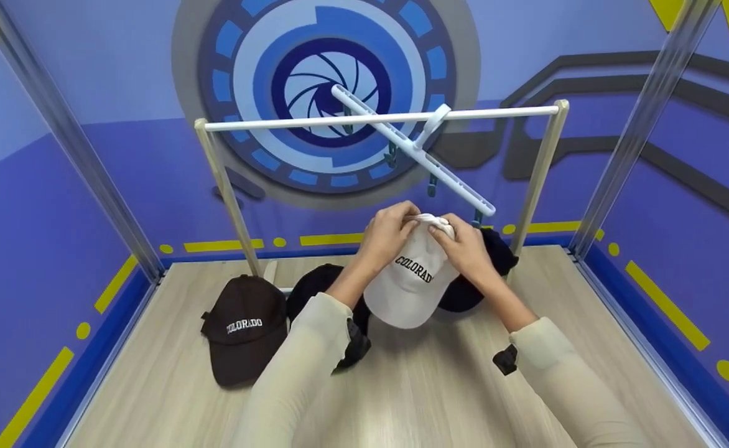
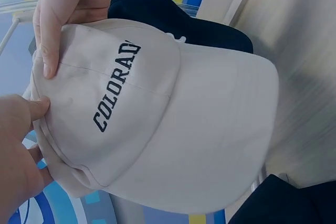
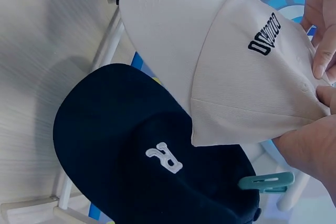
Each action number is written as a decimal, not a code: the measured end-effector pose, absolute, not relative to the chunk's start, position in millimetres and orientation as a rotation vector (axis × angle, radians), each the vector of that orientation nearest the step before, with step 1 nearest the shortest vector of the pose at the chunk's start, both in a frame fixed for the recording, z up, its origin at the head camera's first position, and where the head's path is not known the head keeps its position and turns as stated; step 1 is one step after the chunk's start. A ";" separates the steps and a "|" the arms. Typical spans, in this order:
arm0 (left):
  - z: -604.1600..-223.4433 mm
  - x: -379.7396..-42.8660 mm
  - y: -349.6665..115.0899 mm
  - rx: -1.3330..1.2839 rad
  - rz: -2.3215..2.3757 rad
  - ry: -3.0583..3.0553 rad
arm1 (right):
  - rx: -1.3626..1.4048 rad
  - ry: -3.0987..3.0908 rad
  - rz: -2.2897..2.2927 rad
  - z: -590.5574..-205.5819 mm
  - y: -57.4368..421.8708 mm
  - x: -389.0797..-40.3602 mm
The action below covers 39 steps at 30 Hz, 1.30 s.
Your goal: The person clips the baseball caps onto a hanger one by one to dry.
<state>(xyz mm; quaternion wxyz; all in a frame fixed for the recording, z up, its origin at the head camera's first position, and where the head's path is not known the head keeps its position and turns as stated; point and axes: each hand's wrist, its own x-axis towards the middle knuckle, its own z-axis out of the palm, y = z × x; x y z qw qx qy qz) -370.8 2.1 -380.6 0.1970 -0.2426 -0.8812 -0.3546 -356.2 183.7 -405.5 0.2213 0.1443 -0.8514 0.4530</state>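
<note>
A white cap [image 1: 411,302] with COLORADO lettering hangs brim-down between both hands. My left hand [image 1: 387,238] grips its crown on the left. Gripping the crown on the other side is my right hand [image 1: 469,250], its thumb on the folded fabric. In the right wrist view, a black cap [image 3: 105,124] with a white R patch is pinched by a green clip [image 3: 268,182], just beside the white cap. That clip belongs to the white hanger [image 1: 451,177], which hooks over the rack's rail [image 1: 290,122]. Other green clips [image 1: 431,185] dangle bare from the hanger.
A dark brown COLORADO cap [image 1: 243,330] lies on the wooden table [image 1: 178,361] at the left. Another black cap [image 1: 321,280] sits beside it, partly behind my left forearm. The rack's wooden posts [image 1: 542,162] stand at both sides, before a blue patterned wall [image 1: 134,162].
</note>
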 end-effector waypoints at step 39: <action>-355.7 -408.4 41.3 -0.548 -1.944 -2.226 | 0.393 -2.392 1.150 -424.6 174.4 -344.2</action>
